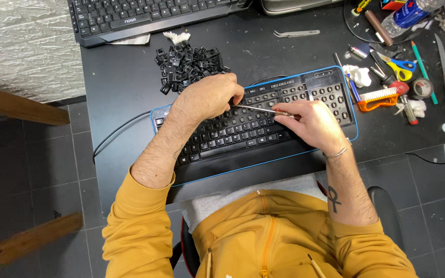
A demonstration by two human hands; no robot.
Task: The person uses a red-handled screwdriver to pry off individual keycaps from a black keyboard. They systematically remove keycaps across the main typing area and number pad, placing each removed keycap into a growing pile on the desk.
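Observation:
A black keyboard with a blue rim [263, 157] lies on the black desk in front of me. Many keycaps on its right half are gone, leaving bare sockets. My right hand [312, 125] grips a thin metal tool [257, 108] whose tip lies across the upper key rows. My left hand [208, 98] rests curled on the keyboard's upper middle, its fingers at the tool's tip; whether it pinches a keycap I cannot tell. A pile of loose black keycaps [186, 66] sits just behind the left hand.
A second black keyboard [145, 15] lies at the back. Right of the work: orange brush [378, 99], scissors [400, 66], tape roll [422, 88], tweezers [295, 33], water bottle [408, 13], pliers and pens. A cable [117, 133] trails off the desk's left edge.

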